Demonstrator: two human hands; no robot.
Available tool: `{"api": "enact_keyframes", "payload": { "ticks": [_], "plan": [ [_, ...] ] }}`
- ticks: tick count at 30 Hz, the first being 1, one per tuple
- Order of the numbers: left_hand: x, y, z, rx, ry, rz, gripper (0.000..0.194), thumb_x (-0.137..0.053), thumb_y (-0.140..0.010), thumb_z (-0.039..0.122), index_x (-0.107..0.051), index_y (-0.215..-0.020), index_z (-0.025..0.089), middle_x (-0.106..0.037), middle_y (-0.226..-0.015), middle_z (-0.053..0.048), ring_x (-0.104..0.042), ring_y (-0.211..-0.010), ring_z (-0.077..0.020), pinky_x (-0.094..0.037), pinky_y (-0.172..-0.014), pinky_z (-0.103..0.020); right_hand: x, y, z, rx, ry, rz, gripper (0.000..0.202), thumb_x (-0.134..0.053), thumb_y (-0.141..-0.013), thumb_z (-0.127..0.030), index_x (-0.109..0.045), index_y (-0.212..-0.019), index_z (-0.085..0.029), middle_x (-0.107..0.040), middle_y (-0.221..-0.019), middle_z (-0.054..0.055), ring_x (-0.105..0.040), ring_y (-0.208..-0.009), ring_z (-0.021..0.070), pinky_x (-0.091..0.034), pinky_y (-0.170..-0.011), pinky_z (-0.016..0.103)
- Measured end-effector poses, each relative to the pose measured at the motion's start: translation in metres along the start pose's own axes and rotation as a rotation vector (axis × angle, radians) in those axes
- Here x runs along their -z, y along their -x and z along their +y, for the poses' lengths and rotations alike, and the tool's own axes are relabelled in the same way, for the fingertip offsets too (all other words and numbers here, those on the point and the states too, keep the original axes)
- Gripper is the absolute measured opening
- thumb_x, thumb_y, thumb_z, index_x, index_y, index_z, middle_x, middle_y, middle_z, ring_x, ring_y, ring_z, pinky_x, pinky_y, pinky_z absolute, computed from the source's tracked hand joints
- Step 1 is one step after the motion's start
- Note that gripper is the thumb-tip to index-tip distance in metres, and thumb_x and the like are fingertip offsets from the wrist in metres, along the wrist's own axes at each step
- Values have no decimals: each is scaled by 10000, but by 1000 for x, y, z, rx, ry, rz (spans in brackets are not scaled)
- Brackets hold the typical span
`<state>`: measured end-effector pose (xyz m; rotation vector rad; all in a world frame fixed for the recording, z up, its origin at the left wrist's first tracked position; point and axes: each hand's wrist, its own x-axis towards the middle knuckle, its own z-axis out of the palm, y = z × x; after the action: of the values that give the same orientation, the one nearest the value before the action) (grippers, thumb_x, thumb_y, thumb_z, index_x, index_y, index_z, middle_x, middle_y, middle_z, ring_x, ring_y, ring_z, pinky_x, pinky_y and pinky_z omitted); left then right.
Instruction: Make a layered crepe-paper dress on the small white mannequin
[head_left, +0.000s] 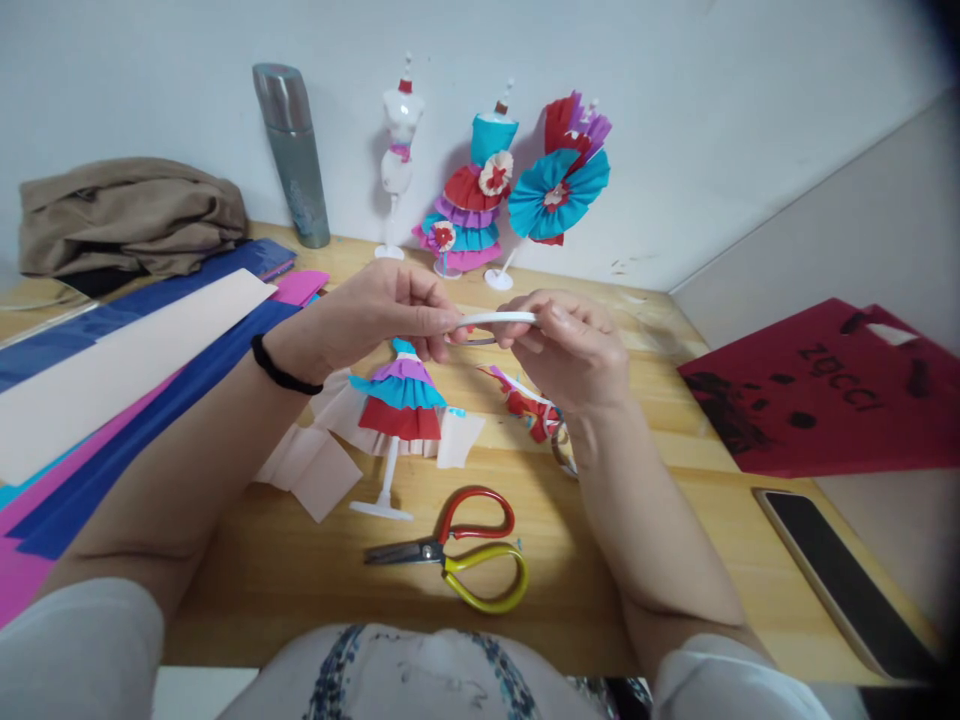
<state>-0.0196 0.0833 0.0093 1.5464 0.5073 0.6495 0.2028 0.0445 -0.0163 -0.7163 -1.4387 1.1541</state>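
- Well, the left hand (401,300) has its thumb and fingers closed on one end of a white band (499,317), perhaps a roll of tape seen almost edge-on.
- The right hand (581,335) pinches the other end between thumb and fingers; held from both sides, the band probably stays steady, with its middle in view.
- The band is up in the air over the table (285,580), between the hands, above and just behind the small dress stand (403,395).
- That stand is upright on its base, likely so its paper layers hang freely; pale paper pieces (322,470) lie beside and behind it.
- The scissors (431,550) lie near the body, blades to the left and handles spread to the right, seemingly within easy reach.
- At the back stand the bare figure (397,130), the tiered dress (474,205) and the fan-shaped dress (559,195), close to the wall (675,120), where knocks seem less likely.
- Long paper sheets (135,370) crowd the left forearm, so sideways room looks tighter there.
- To the right, wood shows between the forearm and the phone (840,580), giving that elbow more room; the red bag (832,400) bounds it farther back.
- The table's front edge runs close to the body, leaving little depth behind the scissors.
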Motion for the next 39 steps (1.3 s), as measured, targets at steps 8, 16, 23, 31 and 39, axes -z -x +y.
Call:
{"api": "enact_keyframes", "payload": {
  "ticks": [8,16,23,31,39],
  "plan": [
    [2,2,3,0,-51,5,166,-730,-824,248,-683,-712,135,-686,-668,-5,-617,-619,-99,-475,-599,-208,5,0,7,-29,-82,-65,483,-624,-800,-705,-720,-693,-244,-519,-594,26,-426,-561,170,-412,-669,403],
    [9,2,3,3,-94,35,160,-691,-811,214,-664,-669,142,-676,-679,-33,-612,-694,-128,-470,-645,-234,9,-2,2,-82,-36,-85,285,-666,-778,-468,-757,-687,-213,-575,-579,37,-418,-574,171,-420,-672,383],
    [10,1,2,-4,-105,22,223,-743,-792,315,-669,-646,164,-662,-663,-42,-620,-689,-160,-476,-622,-248,16,-4,7,-82,-10,-87,154,-632,-690,-309,-749,-654,-216,-521,-525,15,-464,-597,182,-425,-667,370],
    [7,3,5,24,-103,-7,246,-751,-792,353,-658,-658,169,-638,-666,-37,-624,-705,-170,-481,-639,-254,15,-5,2,-85,14,-100,150,-618,-677,-329,-723,-605,-251,-438,-477,15,-451,-578,208,-458,-658,424],
    [6,4,7,14,-21,-7,253,-787,-762,351,-677,-651,152,-653,-638,-48,-602,-713,-159,-467,-626,-240,13,-4,7,-72,-123,-134,205,-677,-719,-419,-740,-644,-240,-443,-479,-9,-480,-572,198,-508,-871,507]
  ]
}}
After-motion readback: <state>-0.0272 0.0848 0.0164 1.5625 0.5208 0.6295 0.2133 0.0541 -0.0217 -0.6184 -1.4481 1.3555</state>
